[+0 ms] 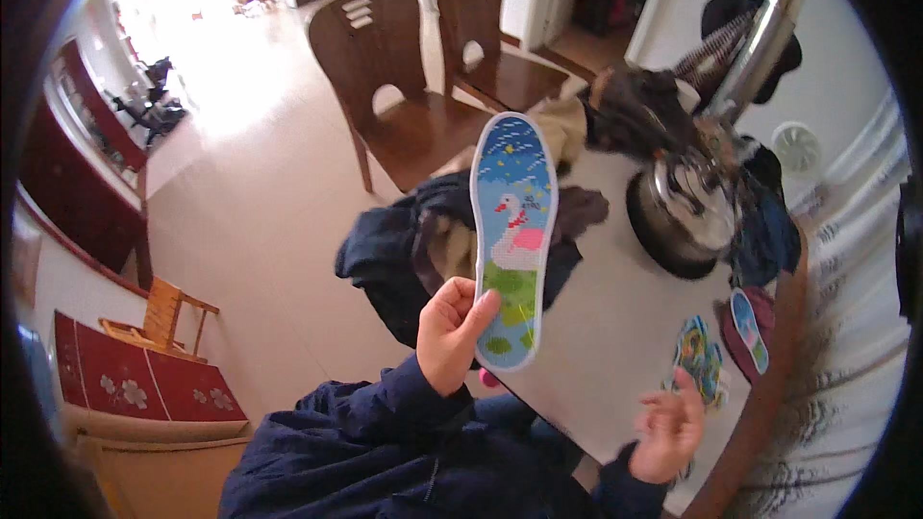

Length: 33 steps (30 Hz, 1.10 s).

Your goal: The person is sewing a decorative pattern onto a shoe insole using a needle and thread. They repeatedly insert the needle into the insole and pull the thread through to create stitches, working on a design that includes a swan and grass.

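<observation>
My left hand (454, 335) grips a cross-stitch shoe insole (513, 245) by its lower left edge, thumb on the printed face. The insole has a white border and shows a white swan with a pink wing, dark blue sky and green leaves. A thin yellow thread (532, 331) shows near its lower right edge. My right hand (667, 429) is raised over the right side of the table, apart from the insole. It is blurred, and whether its fingers pinch something small cannot be told. Just beyond it lies a multicoloured bundle (698, 357), perhaps thread.
On the pale table (598, 346), a similar insole (750, 331) lies on dark red cloth. Dark clothing (389, 252) is heaped behind the held insole. A metal pan-like vessel (681, 216) stands at the back right. Wooden chairs (375, 50) stand beyond; a patterned curtain (829, 404) hangs at right.
</observation>
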Motion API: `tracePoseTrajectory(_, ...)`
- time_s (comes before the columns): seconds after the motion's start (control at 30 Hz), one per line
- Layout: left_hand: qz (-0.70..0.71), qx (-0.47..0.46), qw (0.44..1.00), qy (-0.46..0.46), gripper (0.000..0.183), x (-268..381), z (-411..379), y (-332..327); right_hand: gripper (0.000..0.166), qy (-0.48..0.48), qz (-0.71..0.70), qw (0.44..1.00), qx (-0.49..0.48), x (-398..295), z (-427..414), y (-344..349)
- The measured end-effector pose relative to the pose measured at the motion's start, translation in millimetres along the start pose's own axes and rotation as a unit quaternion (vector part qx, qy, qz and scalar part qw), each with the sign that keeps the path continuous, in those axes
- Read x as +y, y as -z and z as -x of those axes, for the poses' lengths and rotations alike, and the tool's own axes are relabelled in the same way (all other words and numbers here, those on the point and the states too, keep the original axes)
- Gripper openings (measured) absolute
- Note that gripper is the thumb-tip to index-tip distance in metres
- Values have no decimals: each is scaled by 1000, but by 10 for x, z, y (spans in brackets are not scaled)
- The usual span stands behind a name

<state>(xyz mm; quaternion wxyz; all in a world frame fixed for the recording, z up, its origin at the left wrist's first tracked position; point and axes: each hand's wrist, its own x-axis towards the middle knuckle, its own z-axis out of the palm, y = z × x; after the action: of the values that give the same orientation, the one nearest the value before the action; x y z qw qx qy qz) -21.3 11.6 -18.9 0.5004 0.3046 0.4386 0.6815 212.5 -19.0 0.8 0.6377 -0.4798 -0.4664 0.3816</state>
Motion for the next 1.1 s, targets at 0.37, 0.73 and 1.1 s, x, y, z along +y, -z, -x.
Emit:
tracePoseTrajectory(0.37, 12, -49, 996, 73, 18, -111, 249, -143, 22, 334, 440, 820, -147, -375, 2, -681)
tracePoseTrajectory(0.73, 12, -48, 997, 57, 17, -68, 205, -97, 26, 386, 531, 727, -200, -289, -91, -840)
tracePoseTrajectory(1.1, -60, -48, 997, 5, 15, -68, 141, -92, 22, 357, 565, 705, -237, -328, -157, -925)
